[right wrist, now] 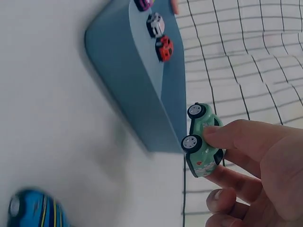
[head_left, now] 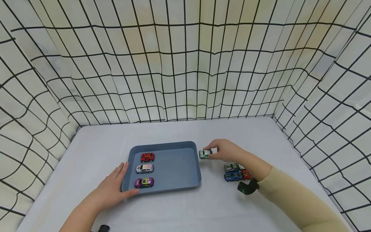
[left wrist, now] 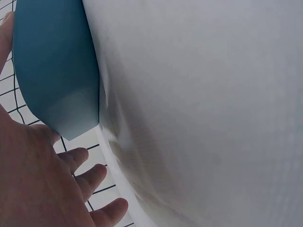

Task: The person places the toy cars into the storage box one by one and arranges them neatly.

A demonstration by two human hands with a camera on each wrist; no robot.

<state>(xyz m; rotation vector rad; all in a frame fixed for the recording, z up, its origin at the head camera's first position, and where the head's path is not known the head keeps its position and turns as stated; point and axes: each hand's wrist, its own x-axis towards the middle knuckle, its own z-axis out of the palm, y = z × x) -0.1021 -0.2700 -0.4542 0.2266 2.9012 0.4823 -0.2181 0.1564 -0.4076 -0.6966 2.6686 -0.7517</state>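
While braced flat against the near-left corner of the blue tray [head_left: 174,162], left hand [head_left: 111,190] at 7 o'clock: fingers straight along the outer wall, thumb under the near rim, nothing grasped. Judged a steadying hold against sliding on the smooth white table cover [head_left: 203,206].

At 5 o'clock, beige sleeve [head_left: 290,193] with a dark wrist-camera mount [head_left: 247,187] beside it.

Loose cars near that wrist on the cover: blue car [head_left: 233,176], red car [head_left: 246,175] partly hidden by the forearm, grey-green car [head_left: 231,167]. Glossy painted shells, rounded, black wheels.

Inside tray, left column, near to far: purple car [head_left: 144,182], white checkered car [head_left: 145,168], red-orange car [head_left: 147,157]. All parked side-on, spaced apart. Tray matte plastic, rounded corners, low sloped walls.

Right hand [head_left: 226,150] at 3 o'clock of tray: thumb and fingertips pinching the pale green car [right wrist: 202,140] across roof and underside, wheels free. Car held off the cover, just beside the tray's far-right corner, outside the rim.

Beyond: slack white cloth walls [head_left: 185,64] with black grid, wrinkled.
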